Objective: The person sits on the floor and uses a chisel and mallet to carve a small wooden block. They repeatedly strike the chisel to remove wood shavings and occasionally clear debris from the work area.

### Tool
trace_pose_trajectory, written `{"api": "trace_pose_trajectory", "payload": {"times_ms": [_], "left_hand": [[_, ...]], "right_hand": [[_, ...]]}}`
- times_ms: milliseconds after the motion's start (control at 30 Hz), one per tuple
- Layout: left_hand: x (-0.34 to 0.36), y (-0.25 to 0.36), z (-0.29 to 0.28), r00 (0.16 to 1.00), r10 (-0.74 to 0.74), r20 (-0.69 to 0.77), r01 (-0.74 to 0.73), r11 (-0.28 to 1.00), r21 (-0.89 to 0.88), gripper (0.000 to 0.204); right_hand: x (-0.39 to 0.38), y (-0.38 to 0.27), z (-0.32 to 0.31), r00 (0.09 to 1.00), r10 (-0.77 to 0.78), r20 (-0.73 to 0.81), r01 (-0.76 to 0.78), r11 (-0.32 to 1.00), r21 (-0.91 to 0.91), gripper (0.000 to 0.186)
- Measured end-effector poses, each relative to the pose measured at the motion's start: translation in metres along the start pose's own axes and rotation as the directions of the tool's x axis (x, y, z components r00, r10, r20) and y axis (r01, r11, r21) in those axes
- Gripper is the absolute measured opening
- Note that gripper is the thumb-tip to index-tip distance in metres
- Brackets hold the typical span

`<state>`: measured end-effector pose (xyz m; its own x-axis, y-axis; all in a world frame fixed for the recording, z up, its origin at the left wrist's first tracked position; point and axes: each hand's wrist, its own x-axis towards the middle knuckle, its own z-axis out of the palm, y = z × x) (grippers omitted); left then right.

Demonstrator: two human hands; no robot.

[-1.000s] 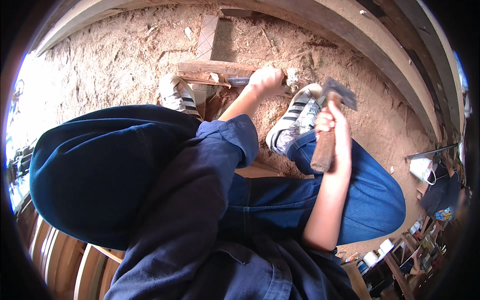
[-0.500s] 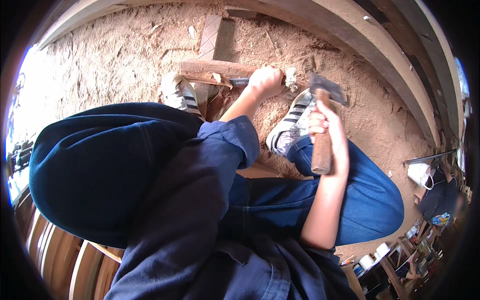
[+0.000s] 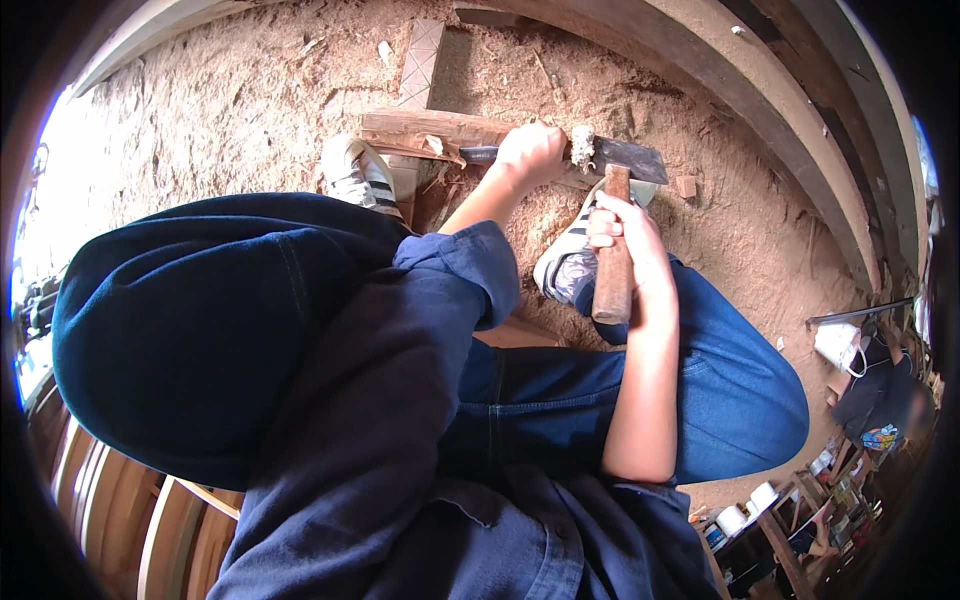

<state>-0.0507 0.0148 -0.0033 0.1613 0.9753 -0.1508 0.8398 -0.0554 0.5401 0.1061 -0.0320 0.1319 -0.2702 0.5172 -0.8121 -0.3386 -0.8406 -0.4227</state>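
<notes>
Centre-top of frame: timber beam (image 3: 440,122) lying across the ground, chisel (image 3: 480,154) along its lower edge, blade pointing left. Left hand (image 3: 532,150) curled tight round the chisel's handle; frayed whitish handle end sticks out to the right. Right hand (image 3: 632,235), right of centre, fingers wrapped round the wooden shaft of a hammer (image 3: 615,275). Dark hammer head just beside the frayed end; contact cannot be told.

Progress: work looks part-way. Lower edge of beam rough and splintered near the blade, pale wood chip (image 3: 435,144) there, perhaps cut loose; whether detached, unclear. Upper face looks mostly uncut. Blade tip at the rough edge suggests chiselling not finished; amount left cannot be judged, cut partly hidden. Small wood block (image 3: 686,186) lies apart, right of the hammer head.
</notes>
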Motion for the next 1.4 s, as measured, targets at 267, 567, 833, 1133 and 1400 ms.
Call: {"api": "trace_pose_trajectory", "payload": {"times_ms": [267,567,833,1133,1400], "left_hand": [[-0.005,-0.002,-0.009,1.0,-0.01,-0.014,0.011,1.0,0.022,0.018],[0.001,-0.002,0.002,0.996,-0.014,-0.082,0.014,1.0,-0.002,0.031],[-0.005,-0.005,-0.006,0.998,-0.027,-0.051,0.027,0.999,-0.019,0.035],[-0.004,-0.019,0.001,0.992,-0.081,-0.099,0.083,0.997,0.008,0.046],[-0.006,-0.011,0.001,0.994,-0.085,-0.063,0.086,0.996,0.005,0.048]], "right_hand": [[-0.008,-0.034,-0.02,0.959,-0.238,-0.152,0.268,0.937,0.224,0.024],[0.003,0.0,-0.021,0.984,0.129,0.122,-0.148,0.976,0.162,0.012],[-0.004,-0.043,-0.029,0.832,-0.418,-0.364,0.519,0.818,0.248,0.023],[-0.004,0.001,-0.004,1.0,0.0,0.031,0.003,0.997,-0.08,0.012],[-0.011,-0.044,-0.031,0.856,-0.338,-0.39,0.452,0.856,0.251,0.021]]}}
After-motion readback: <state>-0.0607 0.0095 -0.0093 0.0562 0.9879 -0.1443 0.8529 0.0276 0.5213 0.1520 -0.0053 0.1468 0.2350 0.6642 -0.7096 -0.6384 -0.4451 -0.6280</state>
